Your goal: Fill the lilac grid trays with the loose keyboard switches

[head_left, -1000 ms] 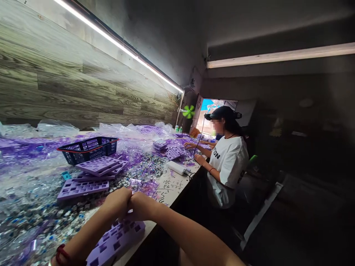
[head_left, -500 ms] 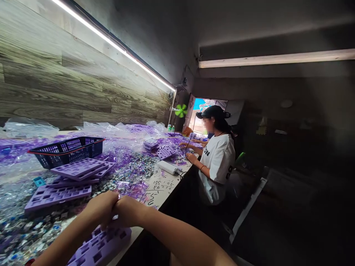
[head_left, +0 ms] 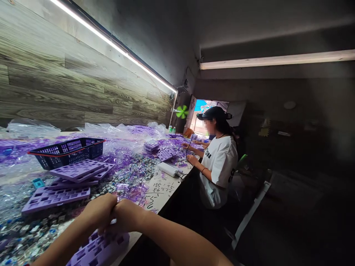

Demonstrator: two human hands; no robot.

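- The left hand (head_left: 97, 211) is curling into a loose fist, knuckles up, and is pressing against the right hand (head_left: 127, 218) at the fingertips.
- The right hand is curling in the same narrow way. The fingers of both are turning away from the camera, so I cannot tell whether either is pinching anything.
- Both hands are hovering just above the near purple tray (head_left: 103, 248), which is lying at the front edge of the bench (head_left: 166, 192), partly under the wrists. Its square pockets are showing dark.
- A second purple tray (head_left: 55, 195) is lying flat to the left, on a bed of small loose parts (head_left: 130, 174), grey, blue and clear.
- A stack of purple trays (head_left: 80, 170) is sitting behind it, fanned slightly.
- A dark blue basket (head_left: 68, 150) with a red rim is standing just behind the stack and is holding more purple pieces.
- Clear plastic bags (head_left: 116, 130) are piling up along the wood-grain wall.
- Handwritten figures (head_left: 159, 187) are showing on the bare bench top, near a white oblong device (head_left: 168, 169) with a cable.
- A co-worker (head_left: 219, 162) in a white shirt and dark cap is sitting farther along the bench, with both hands reaching among purple trays there.
- A small green fan (head_left: 181, 111) is standing at the far end, under the light strip (head_left: 116, 46).
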